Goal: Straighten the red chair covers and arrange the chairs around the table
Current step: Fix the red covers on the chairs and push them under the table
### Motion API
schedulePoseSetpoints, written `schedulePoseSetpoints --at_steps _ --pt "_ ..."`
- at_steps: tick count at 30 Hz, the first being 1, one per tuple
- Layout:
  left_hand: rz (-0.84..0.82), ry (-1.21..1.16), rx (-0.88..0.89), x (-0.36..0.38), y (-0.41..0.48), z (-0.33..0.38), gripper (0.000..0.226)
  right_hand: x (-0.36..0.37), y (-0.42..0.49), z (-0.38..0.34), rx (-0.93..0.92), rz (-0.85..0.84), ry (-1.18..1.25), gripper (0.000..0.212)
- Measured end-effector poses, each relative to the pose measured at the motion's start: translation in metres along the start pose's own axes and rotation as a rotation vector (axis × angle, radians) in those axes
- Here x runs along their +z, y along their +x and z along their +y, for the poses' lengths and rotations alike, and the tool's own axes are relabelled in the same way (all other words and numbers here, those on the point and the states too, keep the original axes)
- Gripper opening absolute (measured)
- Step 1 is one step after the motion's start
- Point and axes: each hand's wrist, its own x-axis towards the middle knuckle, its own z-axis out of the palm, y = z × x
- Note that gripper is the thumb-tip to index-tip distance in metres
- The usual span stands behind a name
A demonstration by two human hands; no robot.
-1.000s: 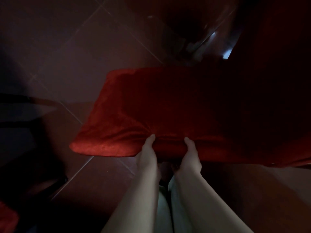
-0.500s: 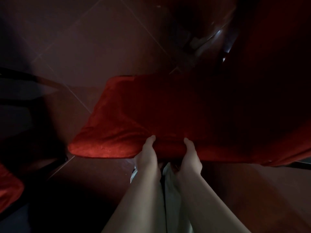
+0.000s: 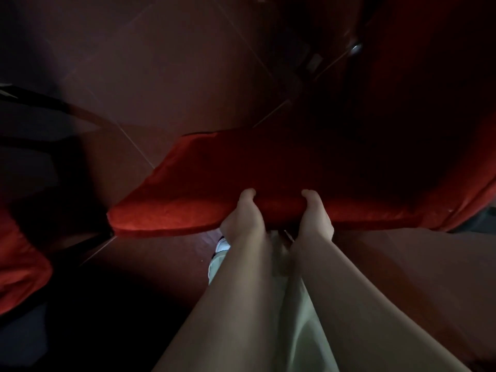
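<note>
A chair seat in a red velvet cover [image 3: 214, 183] lies in front of me in dim light. My left hand [image 3: 243, 218] and my right hand [image 3: 316, 218] grip its near edge side by side. On each hand the thumb lies on top of the fabric, and the fingers are hidden under the edge. The cover's right part [image 3: 442, 183] rises into darkness, perhaps the chair back.
Another red-covered seat [image 3: 18, 269] shows at the lower left, with a dark chair frame [image 3: 53, 108] above it. Brown floor tiles [image 3: 161, 63] stretch beyond the seat. My pale trousers [image 3: 300, 318] and a shoe [image 3: 222, 244] are below my arms. Dark metal legs [image 3: 335, 55] stand at the upper right.
The seat has slid lower in view and toward me, with both hands still holding its near edge. The view has shifted, showing more floor above the seat.
</note>
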Motion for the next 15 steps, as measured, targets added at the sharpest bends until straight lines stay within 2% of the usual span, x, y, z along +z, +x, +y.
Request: schedulePoseSetpoints --at_steps 3,8,15 --pt "0.013 -0.019 0.009 0.006 -0.006 0.008 0.031 0.008 -0.004 -0.011 0.027 -0.001 -0.007 0.024" --pt "-0.017 0.048 0.030 0.001 -0.009 0.015 0.039 0.010 -0.007 -0.016 0.038 -0.042 -0.027 0.023" --pt "-0.081 0.117 0.137 0.001 -0.012 0.025 0.039 0.027 -0.004 -0.029 0.042 -0.034 -0.068 0.028"
